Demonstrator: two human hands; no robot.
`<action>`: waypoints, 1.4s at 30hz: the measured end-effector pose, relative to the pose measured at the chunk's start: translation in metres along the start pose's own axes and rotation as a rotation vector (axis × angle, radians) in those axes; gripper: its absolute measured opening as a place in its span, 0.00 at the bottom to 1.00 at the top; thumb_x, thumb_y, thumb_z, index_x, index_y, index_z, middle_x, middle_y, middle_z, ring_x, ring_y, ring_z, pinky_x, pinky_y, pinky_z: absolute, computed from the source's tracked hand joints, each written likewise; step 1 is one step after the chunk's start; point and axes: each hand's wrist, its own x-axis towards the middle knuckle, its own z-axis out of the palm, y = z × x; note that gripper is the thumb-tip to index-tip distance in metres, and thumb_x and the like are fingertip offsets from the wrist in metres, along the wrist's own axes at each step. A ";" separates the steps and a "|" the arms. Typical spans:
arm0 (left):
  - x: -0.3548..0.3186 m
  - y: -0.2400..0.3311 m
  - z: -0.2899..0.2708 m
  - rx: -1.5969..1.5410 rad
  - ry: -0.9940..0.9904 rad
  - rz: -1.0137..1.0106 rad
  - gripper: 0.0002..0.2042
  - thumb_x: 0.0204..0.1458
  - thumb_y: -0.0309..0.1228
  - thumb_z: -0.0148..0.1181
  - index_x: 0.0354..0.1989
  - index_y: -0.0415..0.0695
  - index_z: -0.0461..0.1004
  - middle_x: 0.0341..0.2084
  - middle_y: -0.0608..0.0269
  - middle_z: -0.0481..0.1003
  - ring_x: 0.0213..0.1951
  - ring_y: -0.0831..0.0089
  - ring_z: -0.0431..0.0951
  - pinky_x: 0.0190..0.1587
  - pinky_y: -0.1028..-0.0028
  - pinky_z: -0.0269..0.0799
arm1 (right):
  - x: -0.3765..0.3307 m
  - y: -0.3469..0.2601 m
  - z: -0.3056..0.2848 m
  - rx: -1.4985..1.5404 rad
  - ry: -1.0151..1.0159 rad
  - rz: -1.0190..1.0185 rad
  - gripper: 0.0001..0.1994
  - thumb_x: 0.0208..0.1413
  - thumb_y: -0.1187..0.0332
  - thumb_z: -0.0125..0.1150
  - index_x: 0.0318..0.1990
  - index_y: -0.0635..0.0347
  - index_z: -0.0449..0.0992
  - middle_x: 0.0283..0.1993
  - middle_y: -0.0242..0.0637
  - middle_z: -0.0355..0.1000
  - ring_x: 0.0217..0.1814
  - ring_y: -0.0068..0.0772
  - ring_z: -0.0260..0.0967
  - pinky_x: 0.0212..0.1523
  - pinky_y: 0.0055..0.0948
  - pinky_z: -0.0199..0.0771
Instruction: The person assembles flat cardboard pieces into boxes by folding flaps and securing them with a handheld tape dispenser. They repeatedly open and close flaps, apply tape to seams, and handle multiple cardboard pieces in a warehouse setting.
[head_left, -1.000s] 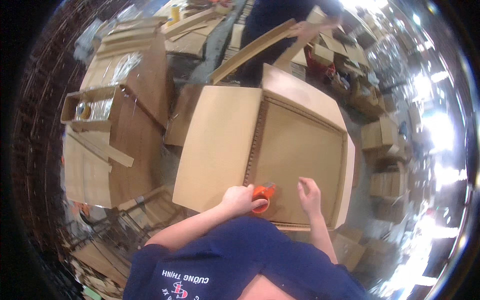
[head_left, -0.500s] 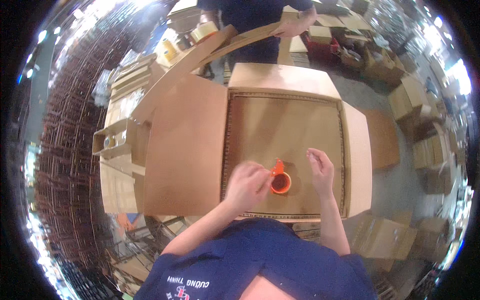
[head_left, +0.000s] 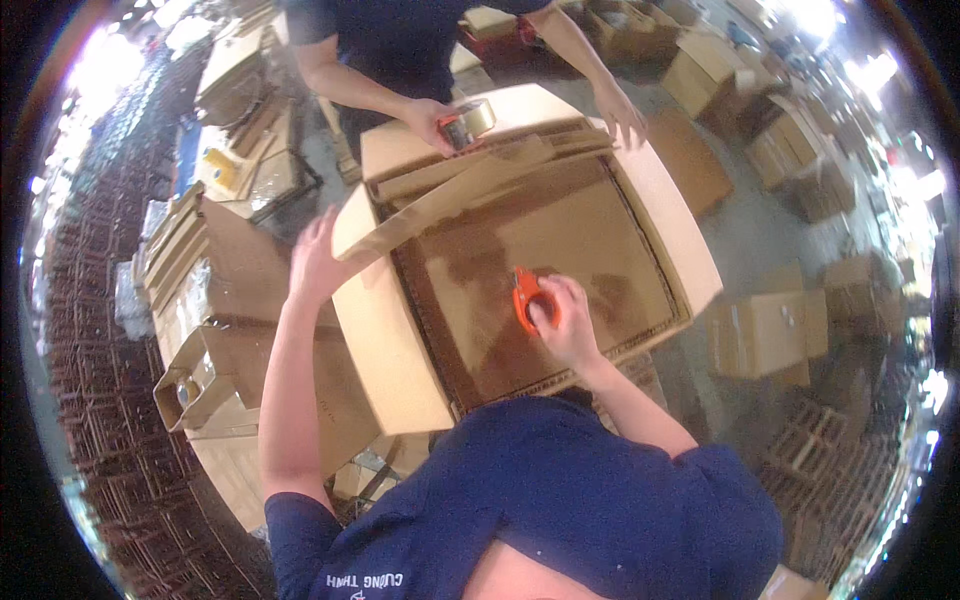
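Observation:
An opened cardboard box [head_left: 400, 340] stands in front of me with its flaps spread. My right hand [head_left: 568, 325] is closed around an orange tape dispenser [head_left: 523, 290] over the brown cardboard sheet [head_left: 600, 250] inside the box, its thumb in the ring. My left hand [head_left: 315, 262] lies at the far end of the left flap, fingers stretched out. Long cardboard strips [head_left: 450, 200] cross the far part of the box, one reaching near my left hand.
Across the box a person in dark clothes holds another tape dispenser [head_left: 470, 125], with the other hand [head_left: 622, 115] near the far right corner. Stacked cardboard [head_left: 240, 270] stands at the left. More boxes [head_left: 765, 335] lie on the floor at the right.
My right hand has taken hold of the orange tape dispenser. My left hand has moved to the left flap. The co-worker's cardboard strips now lie across the box, which appears turned.

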 end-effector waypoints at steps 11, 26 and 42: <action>-0.001 0.099 0.092 0.059 -0.139 0.261 0.45 0.51 0.75 0.74 0.62 0.47 0.79 0.45 0.49 0.86 0.53 0.51 0.87 0.54 0.54 0.84 | 0.059 0.064 -0.063 0.171 0.385 0.333 0.12 0.73 0.67 0.68 0.58 0.61 0.86 0.55 0.42 0.84 0.55 0.37 0.81 0.61 0.37 0.80; 0.111 0.226 0.168 -0.211 0.148 0.457 0.15 0.58 0.35 0.77 0.48 0.43 0.80 0.46 0.50 0.84 0.52 0.43 0.83 0.55 0.49 0.81 | 0.061 0.136 -0.113 0.222 0.148 0.294 0.10 0.71 0.75 0.68 0.56 0.65 0.85 0.55 0.43 0.84 0.59 0.41 0.83 0.61 0.38 0.82; -0.015 0.229 0.155 -1.371 0.236 0.155 0.18 0.70 0.19 0.60 0.67 0.41 0.76 0.51 0.58 0.83 0.53 0.67 0.83 0.54 0.64 0.81 | 0.126 -0.086 -0.070 0.414 -0.115 -0.165 0.43 0.66 0.63 0.79 0.83 0.59 0.62 0.75 0.50 0.70 0.78 0.51 0.73 0.79 0.49 0.73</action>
